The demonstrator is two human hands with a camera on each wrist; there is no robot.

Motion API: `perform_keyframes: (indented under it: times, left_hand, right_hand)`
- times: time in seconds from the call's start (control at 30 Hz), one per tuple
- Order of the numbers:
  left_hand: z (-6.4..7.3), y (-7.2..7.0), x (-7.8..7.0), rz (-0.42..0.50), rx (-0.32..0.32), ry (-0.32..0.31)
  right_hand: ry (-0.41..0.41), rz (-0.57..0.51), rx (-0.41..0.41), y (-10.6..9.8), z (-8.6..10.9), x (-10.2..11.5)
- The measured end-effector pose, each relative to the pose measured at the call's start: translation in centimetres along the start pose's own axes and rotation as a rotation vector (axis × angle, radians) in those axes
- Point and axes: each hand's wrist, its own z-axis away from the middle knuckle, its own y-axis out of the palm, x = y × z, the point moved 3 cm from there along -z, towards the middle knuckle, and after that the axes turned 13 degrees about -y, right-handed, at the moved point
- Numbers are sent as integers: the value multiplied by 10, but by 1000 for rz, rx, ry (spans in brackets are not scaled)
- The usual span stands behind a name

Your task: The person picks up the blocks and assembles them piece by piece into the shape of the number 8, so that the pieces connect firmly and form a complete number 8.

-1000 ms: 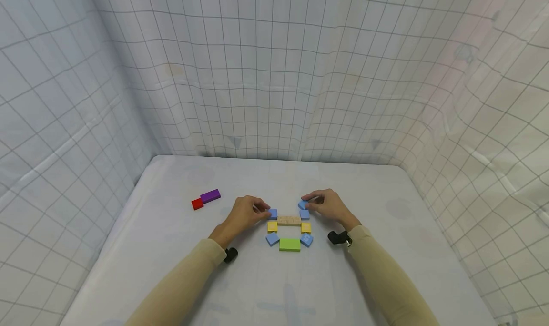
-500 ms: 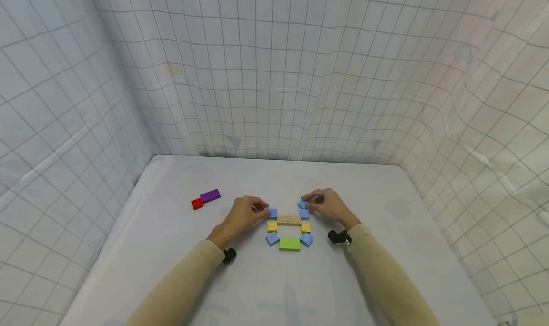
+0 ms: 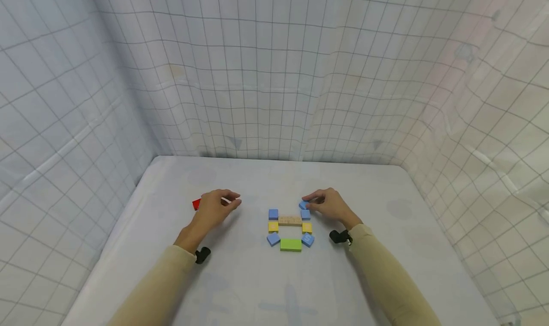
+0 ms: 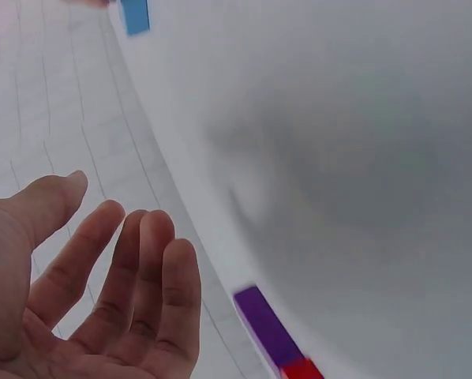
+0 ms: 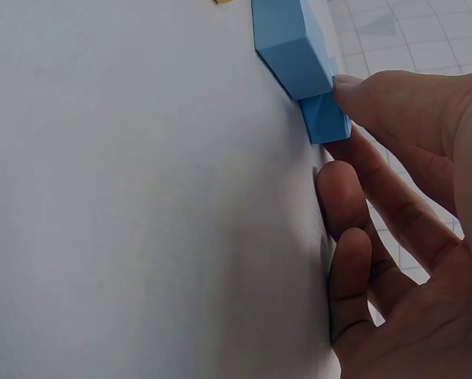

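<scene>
My left hand (image 3: 213, 210) is over the left part of the table, fingers loosely bent and holding nothing. It hides most of the purple block (image 4: 266, 322), which touches a red block (image 3: 196, 204). At the upper right of the arrangement my right hand (image 3: 332, 206) pinches a small tilted blue block (image 5: 329, 120) between thumb and fingers. Just nearer to me lies another blue block (image 3: 305, 215). A wooden block (image 3: 289, 221) spans between that one and the left blue block (image 3: 273, 214).
Below the wooden block are a left yellow block (image 3: 273, 227) and a right yellow block (image 3: 307, 228). Two tilted blue blocks flank a green block (image 3: 290, 245) at the front. Gridded white curtains (image 3: 287, 78) enclose the white table (image 3: 377, 192).
My left hand has left the left blue block and moved leftward, now covering the purple block in the head view. My right hand stays at its blue block.
</scene>
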Motion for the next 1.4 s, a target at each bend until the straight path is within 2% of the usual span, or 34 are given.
perform_keyframes:
  times: [0.17,0.3,0.5,0.67,0.83,1.1,1.2,1.33,1.4]
  left_hand:
    - [0,-29,21,-32,-93,38]
    - [0,-48,38,-66,-140,18]
    - [0,-63,60,-118,-129,-51]
    - [-3,-63,74,-130,-81,-102]
    - [-3,-62,74,-129,-54,-130]
    - [0,-60,70,-124,3,-110]
    - [-8,-52,78,-115,12,-78]
    - [-7,-44,72,-122,50,-78]
    - [1,-43,61,-128,71,-95]
  right_hand:
    - [-12,4,3,-2,1,0]
    - [-24,-10,5,-2,0,0]
    - [-38,1,6,-2,0,-1]
    - [-45,4,3,-2,0,0]
    - [-51,5,-6,-3,1,2]
    - [-40,6,0,-2,0,1]
    - [-36,7,0,-2,1,1]
    - [-36,7,-4,-3,0,0]
    - [-36,8,-5,-3,0,0]
